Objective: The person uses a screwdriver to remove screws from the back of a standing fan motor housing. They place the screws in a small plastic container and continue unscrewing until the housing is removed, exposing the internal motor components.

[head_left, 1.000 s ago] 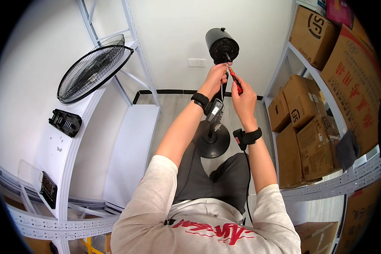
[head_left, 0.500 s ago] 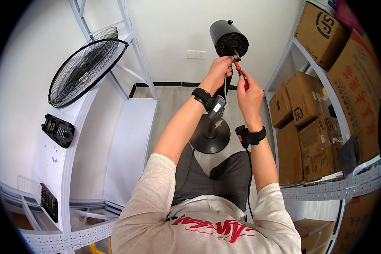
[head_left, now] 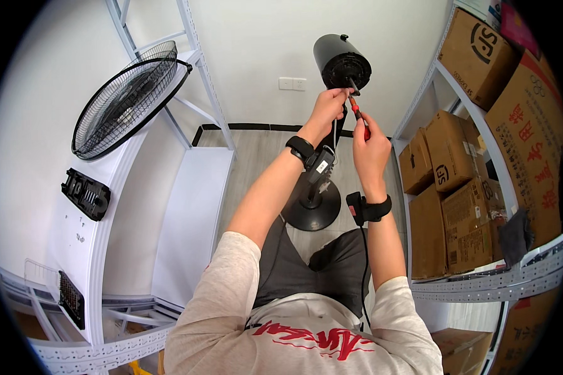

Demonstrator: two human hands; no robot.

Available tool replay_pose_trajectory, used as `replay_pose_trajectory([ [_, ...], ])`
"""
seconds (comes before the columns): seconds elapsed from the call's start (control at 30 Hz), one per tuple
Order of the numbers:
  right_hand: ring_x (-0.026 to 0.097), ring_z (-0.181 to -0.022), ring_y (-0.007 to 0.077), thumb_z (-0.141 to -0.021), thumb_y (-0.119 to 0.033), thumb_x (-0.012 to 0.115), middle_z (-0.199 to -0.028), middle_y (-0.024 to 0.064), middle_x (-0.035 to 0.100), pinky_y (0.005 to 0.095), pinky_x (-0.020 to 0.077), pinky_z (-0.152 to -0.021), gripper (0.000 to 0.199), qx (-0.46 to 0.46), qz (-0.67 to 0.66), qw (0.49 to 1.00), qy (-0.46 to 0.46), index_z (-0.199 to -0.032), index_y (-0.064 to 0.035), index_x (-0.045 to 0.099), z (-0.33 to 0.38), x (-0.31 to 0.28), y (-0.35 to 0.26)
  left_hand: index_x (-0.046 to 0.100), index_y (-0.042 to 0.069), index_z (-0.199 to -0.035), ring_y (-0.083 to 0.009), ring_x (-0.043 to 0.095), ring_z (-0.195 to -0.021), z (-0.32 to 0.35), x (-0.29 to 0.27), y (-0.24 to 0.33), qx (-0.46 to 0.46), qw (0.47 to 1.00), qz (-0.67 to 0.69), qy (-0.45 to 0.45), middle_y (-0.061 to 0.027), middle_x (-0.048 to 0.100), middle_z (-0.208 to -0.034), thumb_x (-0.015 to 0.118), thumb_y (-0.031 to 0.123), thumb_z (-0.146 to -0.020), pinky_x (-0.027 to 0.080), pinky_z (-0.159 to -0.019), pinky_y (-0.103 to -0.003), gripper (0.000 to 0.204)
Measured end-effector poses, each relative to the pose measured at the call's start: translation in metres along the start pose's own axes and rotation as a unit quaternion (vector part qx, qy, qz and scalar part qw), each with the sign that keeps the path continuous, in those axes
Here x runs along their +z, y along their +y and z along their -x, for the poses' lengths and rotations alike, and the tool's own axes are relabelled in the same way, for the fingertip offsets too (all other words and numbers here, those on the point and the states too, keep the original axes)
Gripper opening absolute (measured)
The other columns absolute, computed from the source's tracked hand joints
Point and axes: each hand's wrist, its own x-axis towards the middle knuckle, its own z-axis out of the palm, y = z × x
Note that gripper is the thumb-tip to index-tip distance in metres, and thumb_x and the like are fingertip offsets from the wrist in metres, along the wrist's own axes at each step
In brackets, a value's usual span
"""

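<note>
A dark grey fan motor housing [head_left: 341,53] sits atop a black stand with a round base [head_left: 314,209] on the floor. A thin shaft [head_left: 354,83] sticks out of its front toward me. Beside that shaft, my left hand [head_left: 329,111] is closed in a pinch; what its fingertips hold is too small to make out. My right hand [head_left: 371,150] grips a red and black screwdriver [head_left: 356,110] by its handle. The screwdriver's tip end points up at the left fingertips, just below the shaft, and exact contact is hidden.
On the left shelf [head_left: 97,250] lie a fan grille [head_left: 128,103], a black plastic cover [head_left: 86,194], several screws [head_left: 81,237] and a black bit case [head_left: 72,300]. Cardboard boxes [head_left: 447,150] fill the right rack. A wall socket [head_left: 292,84] is behind the stand.
The whole view has shifted slightly, so the motor housing and both hands appear a little lower and to the right. Both hands keep their grips near the shaft.
</note>
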Motion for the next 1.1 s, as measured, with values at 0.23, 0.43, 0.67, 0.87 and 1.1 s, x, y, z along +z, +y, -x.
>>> replay_pose_trajectory([
  [0.23, 0.067, -0.071, 0.0317, -0.095, -0.016, 0.059, -0.082, 0.0166, 0.069, 0.0398, 0.0521, -0.065, 0.025, -0.06, 0.077, 0.995, -0.014, -0.113, -0.0034, 0.07, -0.011, -0.008, -0.022, 0.064, 0.007, -0.098, -0.0038, 0.036, -0.056, 0.003, 0.0, 0.0, -0.023, 0.998, -0.048, 0.017, 0.005, 0.055, -0.074, 0.05, 0.028, -0.104, 0.028, -0.049, -0.023, 0.026],
  [0.43, 0.068, -0.075, 0.0322, -0.093, -0.019, 0.063, -0.088, 0.0166, 0.069, 0.0398, 0.0536, -0.067, 0.026, -0.071, 0.06, 0.996, 0.004, -0.112, -0.0031, 0.069, -0.013, -0.009, -0.019, 0.064, 0.006, -0.101, -0.0067, 0.041, -0.057, 0.002, -0.043, 0.005, 0.078, 0.943, -0.288, 0.15, 0.0048, 0.048, -0.066, 0.059, 0.033, -0.099, 0.036, -0.053, -0.026, 0.028],
  [0.67, 0.067, -0.066, 0.0352, -0.096, -0.034, 0.063, -0.071, 0.0168, 0.068, 0.0401, 0.0512, -0.062, 0.035, 0.068, -0.071, 0.994, 0.036, -0.103, -0.0003, 0.07, -0.008, -0.01, -0.017, 0.061, 0.015, -0.129, -0.0234, 0.053, -0.058, -0.003, -0.038, 0.078, 0.248, 0.864, -0.402, 0.174, -0.0078, 0.052, -0.058, 0.054, 0.039, -0.098, 0.046, -0.065, -0.035, 0.039],
  [0.87, 0.064, -0.06, 0.038, -0.096, -0.04, 0.061, -0.06, 0.0188, 0.062, 0.0418, 0.0491, -0.056, 0.044, 0.1, 0.139, 0.982, -0.08, -0.077, -0.0007, 0.066, -0.018, -0.018, -0.014, 0.053, 0.029, -0.142, -0.0299, 0.062, -0.078, -0.021, -0.033, 0.086, 0.245, 0.779, -0.572, 0.076, -0.0149, 0.064, -0.077, 0.049, 0.044, -0.1, 0.049, -0.076, -0.039, 0.045],
  [1.1, 0.062, -0.056, 0.0371, -0.094, -0.031, 0.066, -0.056, 0.014, 0.06, 0.0427, 0.0476, -0.051, 0.03, -0.092, 0.184, 0.978, 0.033, -0.084, -0.0042, 0.058, -0.012, -0.02, -0.007, 0.05, 0.025, -0.145, -0.0255, 0.062, -0.078, -0.026, -0.023, 0.061, 0.281, 0.809, -0.512, 0.067, -0.0132, 0.065, -0.083, 0.046, 0.04, -0.104, 0.049, -0.079, -0.035, 0.044],
])
